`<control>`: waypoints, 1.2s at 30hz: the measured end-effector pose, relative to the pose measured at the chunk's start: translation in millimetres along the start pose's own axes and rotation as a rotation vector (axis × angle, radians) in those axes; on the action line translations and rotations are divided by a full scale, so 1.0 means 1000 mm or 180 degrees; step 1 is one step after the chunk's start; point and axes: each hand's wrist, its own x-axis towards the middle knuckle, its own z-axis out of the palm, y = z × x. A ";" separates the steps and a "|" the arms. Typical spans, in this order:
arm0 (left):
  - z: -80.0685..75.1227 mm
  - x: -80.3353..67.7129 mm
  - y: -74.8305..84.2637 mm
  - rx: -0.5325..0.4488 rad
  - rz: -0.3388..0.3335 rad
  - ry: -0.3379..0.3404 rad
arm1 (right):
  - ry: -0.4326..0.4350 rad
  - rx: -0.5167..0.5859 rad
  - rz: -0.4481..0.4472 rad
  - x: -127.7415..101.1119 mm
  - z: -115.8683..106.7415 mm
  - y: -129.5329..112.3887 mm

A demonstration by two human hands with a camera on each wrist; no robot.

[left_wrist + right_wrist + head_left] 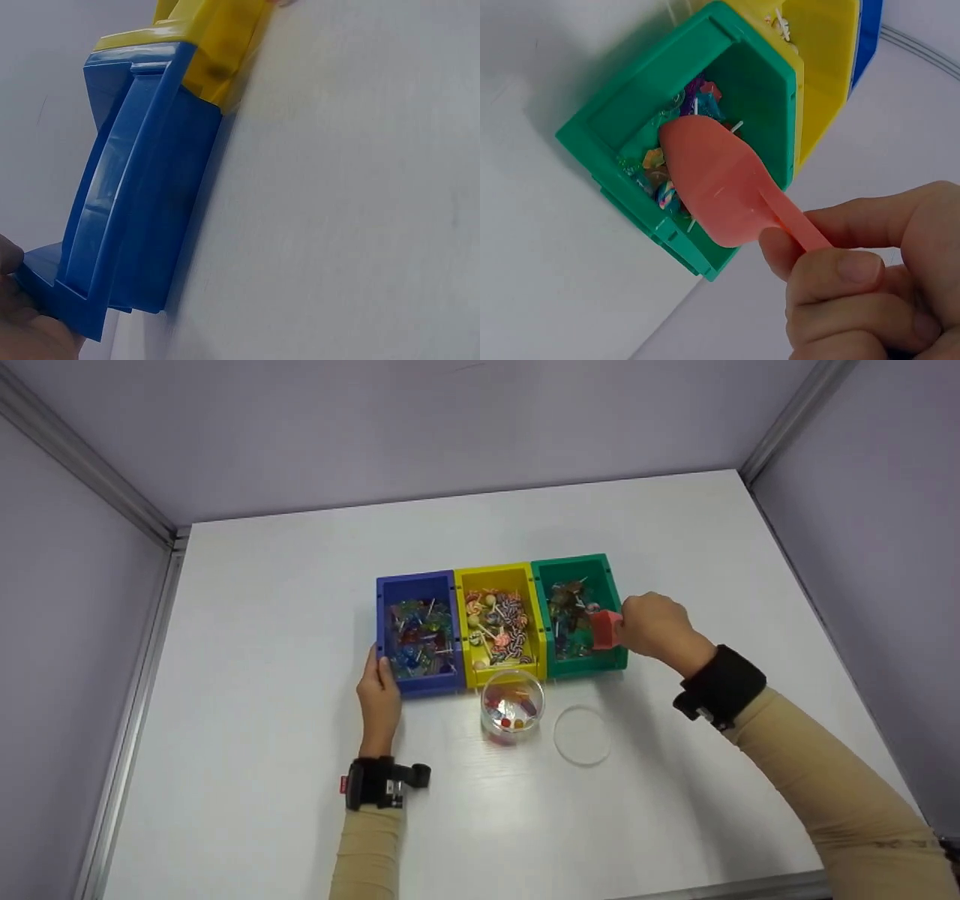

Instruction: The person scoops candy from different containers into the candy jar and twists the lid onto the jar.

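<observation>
"Your tan right sleeve (pixel 832 769), closest of all, slants in from four o'clock. Why does your left hand (pixel 380 701) sit at the eight o'clock corner of the bin row (pixel 538 611)?"

"You've got that grip clamped on the edge of the blue bin (pixel 431 685), probably so the joined row won't slide on the counter (pixel 262 772)."

"And your right hand (pixel 660 622)?"

"You've clamped its grip on the handle of the pink scoop (pixel 720 180), close to the bowl, likely for finer steering. You have the bowl inside the green bin (pixel 589 665), at three o'clock, over small candy-like pieces (pixel 570 607). Your clear jar (pixel 493 729) stands at six o'clock, by the yellow bin (pixel 495 579), presumably for easy reach from either end."

"How does your scoop look?"

"Smooth and salmon-coloured: broad rounded bowl, pointed tip, narrow handle. Your views don't settle whether it touches the pieces."
</observation>
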 end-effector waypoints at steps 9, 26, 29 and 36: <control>0.003 -0.002 0.003 0.0050 0.0034 0.0061 | 0.0100 -0.1042 -0.0286 0.014 -0.003 -0.008; 0.001 -0.002 0.002 0.0043 0.0075 0.0126 | -0.0006 -0.2025 -0.0820 0.038 0.006 -0.028; 0.000 -0.003 0.002 0.0037 0.0076 0.0134 | -0.0027 -0.2044 -0.0814 0.040 0.009 -0.029; 0.003 -0.001 0.002 -0.0010 0.0095 0.0103 | -0.0005 -0.2264 -0.0942 0.043 0.011 -0.030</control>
